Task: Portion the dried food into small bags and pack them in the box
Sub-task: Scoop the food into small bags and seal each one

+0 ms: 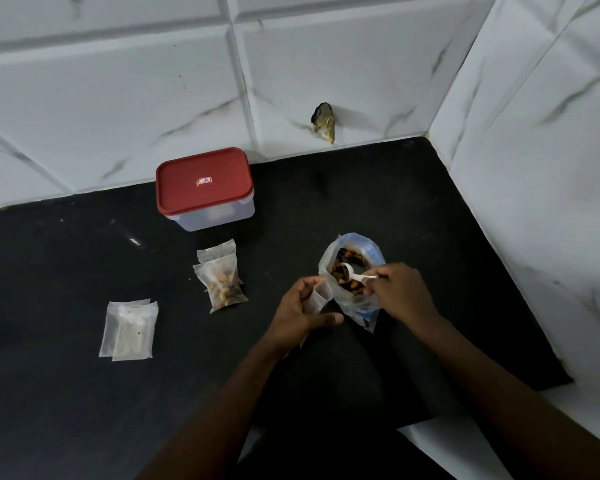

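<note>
Right of centre in the frame, on the black countertop (66,271), an open large plastic bag (369,306) stands with its mouth up, and the dried food (352,287) shows as brown and dark pieces inside. The right hand (399,291) pinches the handle end of a white plastic scoop (352,273). The scoop's long axis runs nearly level, with the handle at the right and the bowl at the left, down among the pieces. The left hand (298,313) is just left of the large bag, fingers curled round an empty small bag (317,296). It holds the bag upright with its mouth upward, touching or all but touching the large bag's near-left wall. The coming move seems to turn on this: the small bag's mouth lies directly left of the scoop bowl and slightly lower in the frame, across the large bag's rim. A loaded scoop would therefore need to lift, travel a short way left along its own axis and tip in. The right hand is the one placed to do it while the left steadies the opening. Two filled small bags (224,285) lie left of centre, overlapping. A flat stack of empty small bags (129,330) lies further left and lower. The box (215,216) sits in the upper middle of the frame against the tiled wall (118,98), with its red lid (203,180) on, so packing appears not yet begun.
</note>
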Available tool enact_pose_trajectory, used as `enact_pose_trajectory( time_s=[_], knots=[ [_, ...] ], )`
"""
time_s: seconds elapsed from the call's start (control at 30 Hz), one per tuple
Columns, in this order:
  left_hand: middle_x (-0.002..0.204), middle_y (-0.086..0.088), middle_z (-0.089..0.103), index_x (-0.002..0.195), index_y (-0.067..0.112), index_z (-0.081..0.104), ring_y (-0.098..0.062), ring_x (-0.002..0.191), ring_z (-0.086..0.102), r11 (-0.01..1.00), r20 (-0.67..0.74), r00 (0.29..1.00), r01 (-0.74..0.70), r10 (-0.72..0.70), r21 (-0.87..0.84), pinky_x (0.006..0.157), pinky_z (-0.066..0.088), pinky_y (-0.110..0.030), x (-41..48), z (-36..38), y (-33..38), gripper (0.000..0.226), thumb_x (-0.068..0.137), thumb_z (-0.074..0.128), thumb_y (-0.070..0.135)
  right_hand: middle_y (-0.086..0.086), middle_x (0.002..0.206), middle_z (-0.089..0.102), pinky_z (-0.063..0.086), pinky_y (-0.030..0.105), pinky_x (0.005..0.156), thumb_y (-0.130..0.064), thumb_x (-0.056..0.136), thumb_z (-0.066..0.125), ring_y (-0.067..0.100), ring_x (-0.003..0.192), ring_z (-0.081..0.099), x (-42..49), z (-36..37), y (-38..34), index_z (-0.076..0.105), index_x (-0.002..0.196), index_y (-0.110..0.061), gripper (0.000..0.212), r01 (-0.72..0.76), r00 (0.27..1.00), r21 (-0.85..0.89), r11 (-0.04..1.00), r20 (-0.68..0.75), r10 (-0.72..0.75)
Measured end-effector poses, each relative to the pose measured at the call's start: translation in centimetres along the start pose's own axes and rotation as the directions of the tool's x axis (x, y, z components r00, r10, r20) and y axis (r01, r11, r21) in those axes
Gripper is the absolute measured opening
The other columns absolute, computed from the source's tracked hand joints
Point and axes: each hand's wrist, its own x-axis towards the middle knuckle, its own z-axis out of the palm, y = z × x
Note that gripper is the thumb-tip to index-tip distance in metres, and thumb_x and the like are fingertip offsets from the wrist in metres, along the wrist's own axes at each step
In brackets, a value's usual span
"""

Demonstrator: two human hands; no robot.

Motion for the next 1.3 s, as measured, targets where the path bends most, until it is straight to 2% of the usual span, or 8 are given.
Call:
enact_pose_trajectory(
  time_s=[0.1,0.23,0.3,0.47,0.7,0.9,1.1,1.3],
  knots=[
    [0.139,0.006,0.060,0.133,0.030,0.056,-0.012,0.129,0.058,0.999,0.011,1.000,0.025,-0.025,-0.029,0.102,0.057,-0.039,0.0,0.0,0.1,0.068,0.077,0.085,0.002,-0.004,0.096,0.073,0.058,0.032,0.086,-0.021,0.099,0.060,0.005,0.091,0.069,0.3,-0.6,-0.8,0.074,0.101,-0.022,0.014,-0.055,0.993,0.035,0.998,0.108,0.051],
    [0.137,0.008,0.061,0.131,0.031,0.057,-0.010,0.127,0.059,0.998,0.023,0.999,0.030,-0.029,-0.052,0.104,0.055,-0.040,0.0,0.0,0.0,0.068,0.077,0.085,0.001,-0.003,0.083,0.074,0.044,0.018,0.054,-0.020,0.101,0.059,0.000,0.055,0.061,-0.2,-1.3,-1.1,0.070,0.096,-0.025,0.012,-0.198,0.972,0.246,0.949,0.176,0.158],
    [0.136,0.009,0.060,0.131,0.031,0.056,-0.006,0.124,0.059,0.998,0.028,0.999,0.031,-0.030,-0.052,0.102,0.056,-0.036,-0.1,0.1,0.2,0.068,0.078,0.083,-0.001,-0.003,0.080,0.075,0.040,0.017,0.049,-0.021,0.101,0.059,0.004,0.049,0.054,-0.4,-1.3,-1.1,0.069,0.099,-0.023,0.010,-0.230,0.966,0.292,0.928,0.187,0.181],
    [0.136,0.007,0.062,0.133,0.031,0.057,-0.010,0.128,0.059,0.999,0.070,0.997,0.038,-0.037,-0.019,0.108,0.053,-0.043,0.0,-0.3,0.1,0.069,0.077,0.084,0.001,-0.003,0.081,0.077,0.046,0.021,0.051,-0.024,0.100,0.060,0.007,0.050,0.057,-0.4,-0.4,-1.6,0.071,0.099,-0.023,0.011,-0.275,0.959,0.387,0.880,0.178,0.221],
    [0.137,0.008,0.060,0.133,0.031,0.056,-0.011,0.131,0.055,0.999,0.073,0.997,0.031,-0.033,0.031,0.108,0.051,-0.039,-0.1,-0.2,0.5,0.067,0.077,0.084,0.005,-0.002,0.073,0.067,0.038,0.019,0.046,-0.026,0.099,0.059,0.003,0.042,0.052,-0.9,-1.7,-1.4,0.069,0.094,-0.012,0.017,-0.389,0.918,0.450,0.804,0.266,0.296],
    [0.137,0.008,0.058,0.135,0.029,0.055,-0.011,0.130,0.054,0.998,0.084,0.996,0.037,-0.041,0.055,0.106,0.051,-0.035,-0.1,-0.4,0.6,0.068,0.078,0.084,0.006,0.001,0.091,0.077,0.046,0.024,0.056,-0.023,0.100,0.058,0.008,0.055,0.062,-0.9,-0.8,-1.9,0.070,0.102,-0.021,0.012,-0.378,0.925,0.521,0.765,0.249,0.287],
    [0.136,0.008,0.059,0.132,0.032,0.057,-0.011,0.129,0.056,0.998,0.082,0.996,0.034,-0.039,0.056,0.106,0.052,-0.037,0.0,-0.4,0.4,0.068,0.075,0.087,0.009,0.004,0.085,0.068,0.034,0.015,0.037,-0.021,0.099,0.060,0.005,0.046,0.055,-1.2,-1.7,-0.9,0.068,0.102,-0.009,0.015,-0.411,0.912,0.558,0.721,0.267,0.312],
    [0.137,0.008,0.059,0.133,0.033,0.056,-0.012,0.129,0.056,0.995,0.097,0.994,0.036,-0.045,0.093,0.108,0.052,-0.042,0.1,-0.4,0.3,0.071,0.074,0.088,0.011,0.003,0.084,0.071,0.045,0.021,0.050,-0.020,0.100,0.059,0.008,0.054,0.060,-1.0,-1.2,-2.0,0.070,0.105,-0.008,0.017,-0.411,0.911,0.646,0.643,0.322,0.259]
  ],
)
